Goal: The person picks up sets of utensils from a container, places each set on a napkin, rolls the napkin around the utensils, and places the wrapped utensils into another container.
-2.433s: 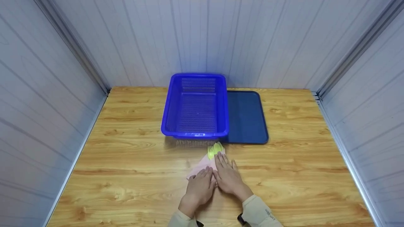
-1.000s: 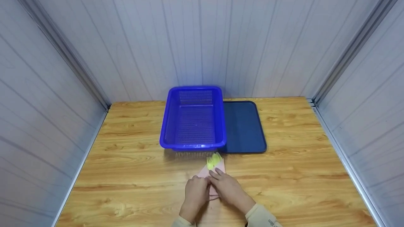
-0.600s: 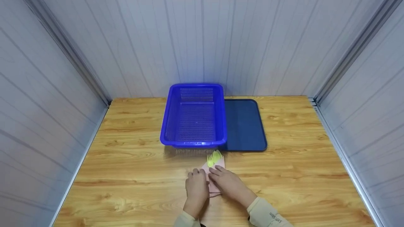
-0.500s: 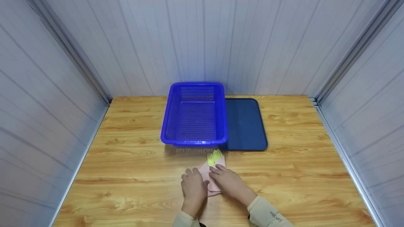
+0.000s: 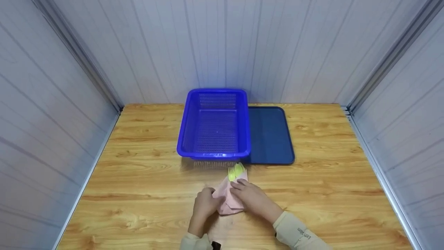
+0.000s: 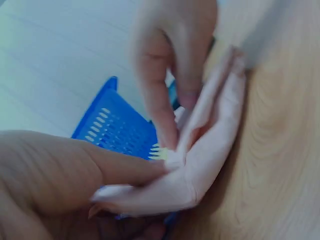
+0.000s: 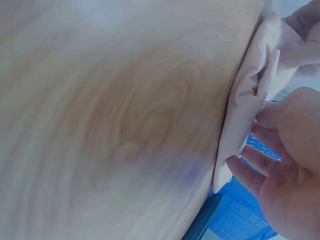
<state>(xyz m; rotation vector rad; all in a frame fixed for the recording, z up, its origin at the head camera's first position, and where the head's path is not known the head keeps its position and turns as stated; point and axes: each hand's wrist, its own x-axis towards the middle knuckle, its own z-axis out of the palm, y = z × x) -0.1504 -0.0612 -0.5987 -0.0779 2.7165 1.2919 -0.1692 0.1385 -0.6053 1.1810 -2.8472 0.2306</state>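
Note:
A pink cloth napkin (image 5: 234, 205) lies folded on the table around a yellow-green fork (image 5: 231, 174) and spoon (image 5: 238, 169), whose heads stick out at its far end. The handles are hidden in the cloth. My left hand (image 5: 204, 204) pinches the napkin's left flap, thumb on top and fingers underneath, as the left wrist view also shows. From the other side my right hand (image 5: 256, 198) rests its fingertips on the folded cloth just below the fork. In the right wrist view those fingers (image 7: 248, 172) touch the napkin with a slight bend.
Just beyond the cutlery stands a blue plastic basket (image 5: 214, 155) with slotted sides and nothing inside. It overlaps a dark blue tray (image 5: 272, 139) to its right. Pale panelled walls (image 5: 222, 45) enclose the wooden table (image 5: 138, 173) at the back and both sides.
My left hand has gone from lying on the napkin to pinching its left flap, and has shifted left. My right hand slid back from the cutlery heads onto the cloth.

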